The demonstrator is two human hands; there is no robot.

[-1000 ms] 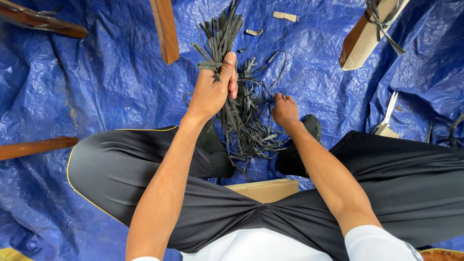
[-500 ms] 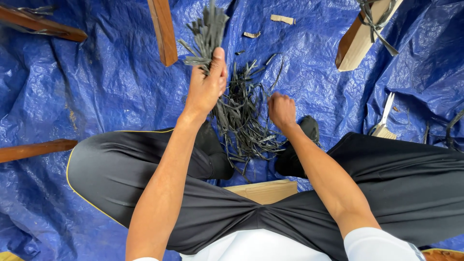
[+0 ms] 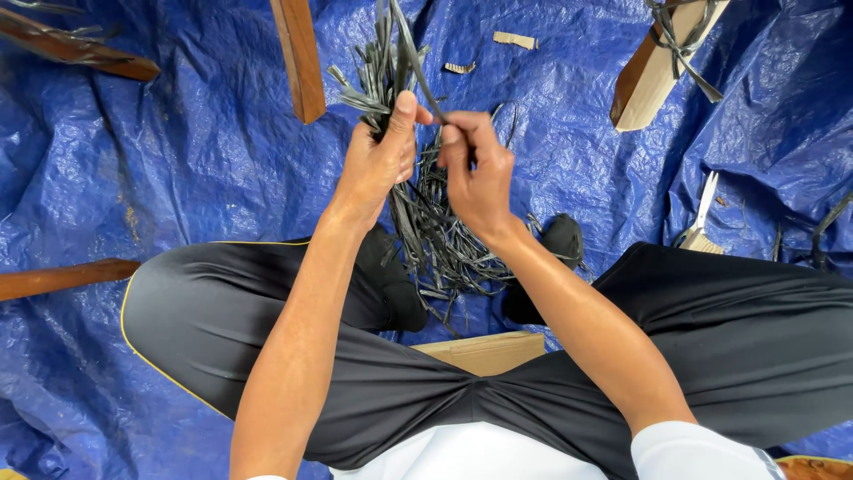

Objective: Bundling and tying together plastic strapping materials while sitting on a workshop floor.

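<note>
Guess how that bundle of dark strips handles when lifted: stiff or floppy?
Probably springy: the strips fan upward above the left hand. Likely light, since one fist holds them. Loose ends splay, so they may slip out.

1. Ahead of your left hand and right hand, the upright bundle of dark strips blocks the way forward.
2. Below your hands, loose strips fill the gap between your knees.
3. To the left, a wooden slat stands close; past it the blue tarp lies open.
4. To the right, open tarp runs to a wooden block and a pale-handled tool.
</note>
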